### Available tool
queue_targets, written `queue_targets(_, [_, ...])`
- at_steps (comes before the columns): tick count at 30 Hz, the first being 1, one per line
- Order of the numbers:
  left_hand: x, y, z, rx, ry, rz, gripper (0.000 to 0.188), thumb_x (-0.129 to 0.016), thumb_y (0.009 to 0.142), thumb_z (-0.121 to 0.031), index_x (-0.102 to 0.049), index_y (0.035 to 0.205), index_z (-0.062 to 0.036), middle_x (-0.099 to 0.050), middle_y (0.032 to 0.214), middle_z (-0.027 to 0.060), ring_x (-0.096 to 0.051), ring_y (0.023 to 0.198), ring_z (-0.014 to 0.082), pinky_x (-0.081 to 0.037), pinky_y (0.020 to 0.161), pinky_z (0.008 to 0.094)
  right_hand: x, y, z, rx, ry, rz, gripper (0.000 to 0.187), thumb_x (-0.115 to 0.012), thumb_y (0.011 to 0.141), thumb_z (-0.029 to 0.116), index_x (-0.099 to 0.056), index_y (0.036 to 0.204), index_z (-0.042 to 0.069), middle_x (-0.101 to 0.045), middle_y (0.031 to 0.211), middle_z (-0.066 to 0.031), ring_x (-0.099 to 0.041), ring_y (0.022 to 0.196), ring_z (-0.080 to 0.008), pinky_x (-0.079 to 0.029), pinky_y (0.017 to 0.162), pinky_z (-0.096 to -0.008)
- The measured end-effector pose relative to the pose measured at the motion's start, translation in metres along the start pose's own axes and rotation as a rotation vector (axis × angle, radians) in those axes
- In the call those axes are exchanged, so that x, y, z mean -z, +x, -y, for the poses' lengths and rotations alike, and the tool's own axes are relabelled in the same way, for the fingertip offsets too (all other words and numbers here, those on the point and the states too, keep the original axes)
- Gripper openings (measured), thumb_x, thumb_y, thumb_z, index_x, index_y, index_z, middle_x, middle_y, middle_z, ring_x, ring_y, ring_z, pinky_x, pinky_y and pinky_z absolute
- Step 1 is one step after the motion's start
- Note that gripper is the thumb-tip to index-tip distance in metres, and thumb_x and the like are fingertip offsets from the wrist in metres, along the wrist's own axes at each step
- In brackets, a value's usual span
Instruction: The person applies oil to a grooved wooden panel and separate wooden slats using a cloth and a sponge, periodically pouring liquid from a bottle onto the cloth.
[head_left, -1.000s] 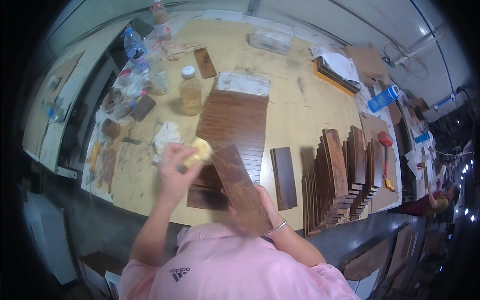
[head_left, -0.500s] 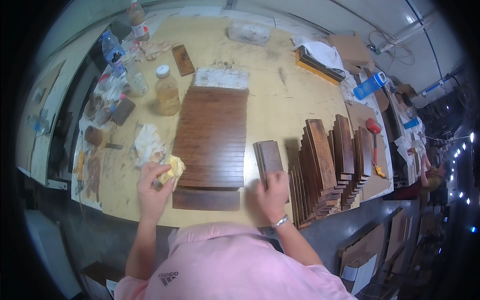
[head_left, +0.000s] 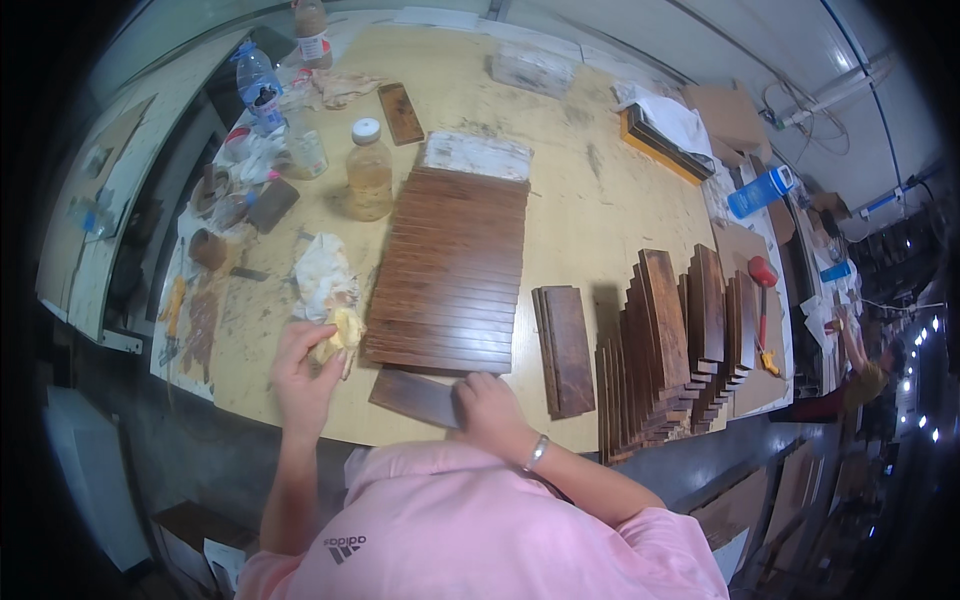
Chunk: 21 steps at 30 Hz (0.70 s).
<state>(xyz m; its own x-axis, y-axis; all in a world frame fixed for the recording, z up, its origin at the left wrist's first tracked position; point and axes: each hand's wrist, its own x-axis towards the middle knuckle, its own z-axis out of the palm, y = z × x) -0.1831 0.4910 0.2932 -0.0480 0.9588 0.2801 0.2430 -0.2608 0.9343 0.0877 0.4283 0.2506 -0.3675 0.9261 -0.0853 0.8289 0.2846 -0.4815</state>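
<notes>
In my left hand (head_left: 302, 373), a crumpled pale yellow sponge (head_left: 343, 334) is pinched between thumb and fingers. It is held up left of a long row of dark brown wooden planks (head_left: 450, 270) packed edge to edge. My right hand (head_left: 490, 413) grips the right end of a single plank (head_left: 415, 397), which lies askew just below the row's near edge. Its fingers are curled over that end and partly hidden. To the right, a couple of planks (head_left: 566, 350) lie side by side, apart from my hands.
Tall stepped stacks of planks (head_left: 663, 320) stand at the right. A capped jar of amber liquid (head_left: 369, 180) and a stained white rag (head_left: 324, 275) are left of the row. A white-smeared block (head_left: 478, 157) sits at its far end. A red-headed mallet (head_left: 763, 272) lies far right.
My right hand has left the planks on the right and moved left onto the single plank, which now lies tilted. The left hand still holds the sponge. The whole view has shifted slightly.
</notes>
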Motion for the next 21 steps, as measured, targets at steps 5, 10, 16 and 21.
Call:
queue_targets(5, [0.013, -0.002, -0.002, -0.002, -0.027, -0.091, 0.038, -0.066, 0.074, 0.019, -0.066, 0.109, 0.0041, -0.055, 0.108, 0.0095, -0.056, 0.105, 0.0198, -0.044, 0.097, 0.0288, 0.032, -0.015, -0.008, -0.219, 1.064, 0.174, 0.036, -0.076, 0.081, 0.014, -0.058, 0.11, 0.002, -0.064, 0.117, -0.0119, -0.061, 0.111, -0.0202, -0.049, 0.093, -0.033])
queue_targets(10, [-0.013, -0.011, -0.03, -0.1, -0.052, 0.084, 0.041, -0.072, 0.069, 0.013, -0.069, 0.108, 0.0, -0.056, 0.107, 0.0092, -0.058, 0.102, 0.021, -0.048, 0.09, 0.031, 0.053, 0.004, 0.007, -0.378, 1.798, -0.034, 0.054, -0.073, 0.087, 0.005, -0.05, 0.136, 0.002, -0.067, 0.117, -0.0085, -0.064, 0.103, -0.013, -0.051, 0.09, -0.0267])
queue_targets(16, [-0.055, -0.028, -0.067, -0.561, 0.09, 0.536, 0.04, -0.082, 0.063, -0.002, -0.077, 0.102, -0.0119, -0.059, 0.097, 0.0103, -0.063, 0.085, 0.0268, -0.053, 0.072, 0.0351, 0.056, 0.031, 0.011, -0.494, 1.624, -0.189, 0.051, -0.061, 0.096, 0.002, -0.048, 0.146, -0.001, -0.063, 0.133, -0.0079, -0.062, 0.114, -0.0126, -0.049, 0.101, -0.0282])
queue_targets(21, [-0.044, 0.04, -0.031, -0.393, 0.268, 0.168, 0.036, -0.077, 0.067, 0.004, -0.073, 0.102, -0.004, -0.059, 0.097, 0.0097, -0.061, 0.088, 0.0246, -0.051, 0.077, 0.0335, 0.071, 0.02, 0.031, -0.468, 1.58, -0.076, 0.057, -0.056, 0.096, -0.003, -0.039, 0.15, -0.007, -0.059, 0.138, -0.0145, -0.06, 0.117, -0.0166, -0.05, 0.097, -0.0301])
